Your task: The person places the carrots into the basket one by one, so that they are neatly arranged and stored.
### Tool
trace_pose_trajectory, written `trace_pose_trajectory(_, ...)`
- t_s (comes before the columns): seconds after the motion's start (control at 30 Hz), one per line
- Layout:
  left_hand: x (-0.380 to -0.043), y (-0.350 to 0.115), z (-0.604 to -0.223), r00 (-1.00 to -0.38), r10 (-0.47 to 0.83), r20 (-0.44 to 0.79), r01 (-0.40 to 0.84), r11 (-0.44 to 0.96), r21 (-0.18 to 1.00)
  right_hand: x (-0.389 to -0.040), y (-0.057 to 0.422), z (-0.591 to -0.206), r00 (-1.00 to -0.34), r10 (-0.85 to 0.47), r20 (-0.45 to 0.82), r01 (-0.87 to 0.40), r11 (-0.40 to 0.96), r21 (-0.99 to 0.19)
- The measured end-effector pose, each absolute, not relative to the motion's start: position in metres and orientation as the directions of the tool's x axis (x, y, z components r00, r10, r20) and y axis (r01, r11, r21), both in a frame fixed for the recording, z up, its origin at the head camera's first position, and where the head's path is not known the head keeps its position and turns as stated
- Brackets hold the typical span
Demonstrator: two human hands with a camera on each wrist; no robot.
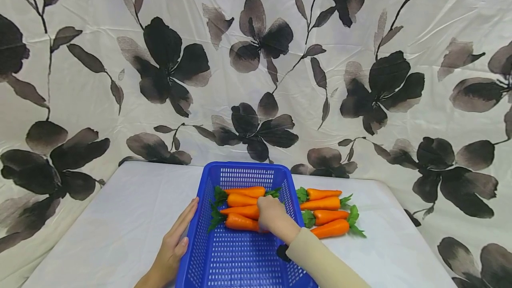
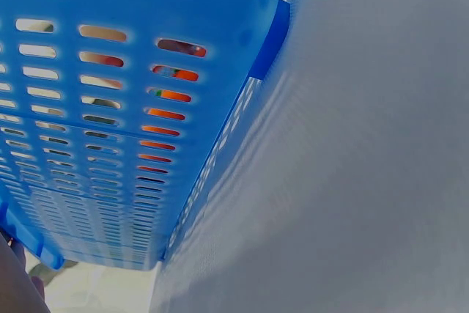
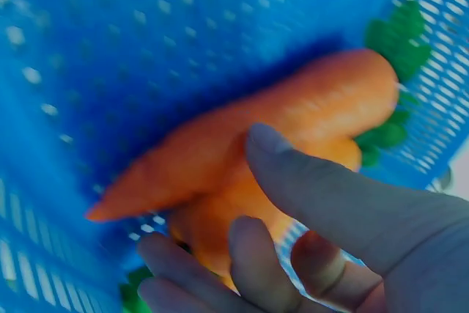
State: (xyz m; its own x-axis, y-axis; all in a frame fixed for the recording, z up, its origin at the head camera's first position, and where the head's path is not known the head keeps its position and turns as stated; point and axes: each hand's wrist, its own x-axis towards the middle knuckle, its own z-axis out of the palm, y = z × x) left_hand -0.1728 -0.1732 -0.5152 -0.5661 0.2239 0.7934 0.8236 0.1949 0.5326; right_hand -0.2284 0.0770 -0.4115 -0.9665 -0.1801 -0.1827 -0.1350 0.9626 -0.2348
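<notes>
A blue plastic basket [image 1: 244,261] with slotted walls stands on the table, and several orange carrots [image 1: 240,222] with green tops lie across it. My left hand [image 1: 174,243] rests against the basket's left side with fingers extended. In the left wrist view, the basket's wall [image 2: 124,122] fills the upper left. My right hand [image 1: 276,217] is inside the basket, over the carrots' right ends. In the right wrist view, its thumb lies over the nearest carrot [image 3: 293,108], while the loosely bent fingers stand apart from the thumb; nothing is visibly gripped between them.
More carrots [image 1: 328,203] with leafy tops lie in a row on the white-covered table [image 1: 120,230], just right of the basket. Behind the table hangs a white cloth [image 1: 312,137] with dark flowers. The basket's raised rim [image 1: 248,164] surrounds the right hand's work.
</notes>
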Motion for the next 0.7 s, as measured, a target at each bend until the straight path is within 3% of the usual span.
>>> trace_pose_trajectory(0.17, -0.173, -0.173, -0.514, -0.553, 0.223, 0.803, 0.832, 0.195, 0.519, -0.232, 0.083, -0.400, -0.966, -0.232, -0.113, -0.199, 0.948, -0.247)
trace_pose_trajectory(0.7, -0.172, -0.172, -0.514, -0.563, 0.223, 0.796, 0.826, 0.192, 0.530, -0.228, 0.131, -0.350, -0.967, -0.250, 0.051, -0.223, 0.730, -0.646)
